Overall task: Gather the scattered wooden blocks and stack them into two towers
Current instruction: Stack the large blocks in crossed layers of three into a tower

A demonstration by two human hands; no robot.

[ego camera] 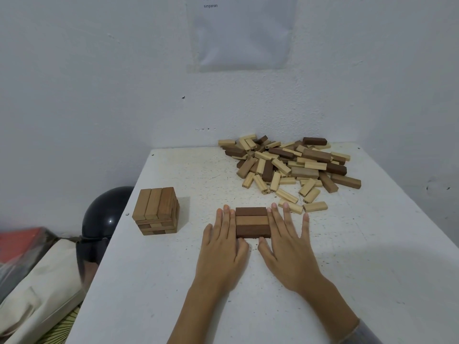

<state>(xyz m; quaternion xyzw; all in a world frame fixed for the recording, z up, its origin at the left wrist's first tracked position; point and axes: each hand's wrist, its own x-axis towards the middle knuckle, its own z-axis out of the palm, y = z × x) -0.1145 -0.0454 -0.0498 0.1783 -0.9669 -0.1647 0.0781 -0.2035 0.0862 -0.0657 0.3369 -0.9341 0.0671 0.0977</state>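
Observation:
Three dark brown blocks lie side by side as one flat layer on the white table. My left hand lies flat with straight fingers against the layer's left end. My right hand lies flat with spread fingers against its right end. Both thumbs touch the layer's near edge. A short tower of mid-brown blocks, several layers high, stands at the table's left edge. A loose pile of light and dark blocks covers the far right of the table.
A white wall rises right behind the table, with a sheet of paper taped to it. Off the table's left edge sit a black helmet, a beige bag and something red.

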